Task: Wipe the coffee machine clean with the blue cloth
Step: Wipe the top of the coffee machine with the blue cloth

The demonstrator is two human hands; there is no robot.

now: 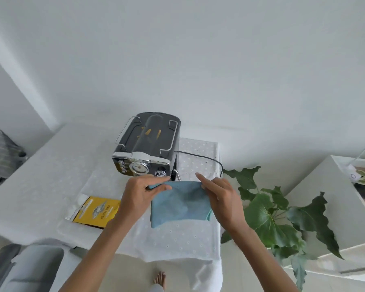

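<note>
Blue cloth [178, 202] hangs pinched between left hand [139, 193] and right hand [219, 197] (before the coffee machine [147, 144]).

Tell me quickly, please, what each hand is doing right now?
Left hand: closed, pinching the blue cloth's top left corner.
Right hand: pinching the cloth's top right corner, index finger extended.

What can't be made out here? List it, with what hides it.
Head view:
- Coffee machine lower front: hidden by the left hand and blue cloth.
- Its dial markings: too small.
- Yellow packet print: blurred.
- Power cord end: hidden behind the plant.
</note>
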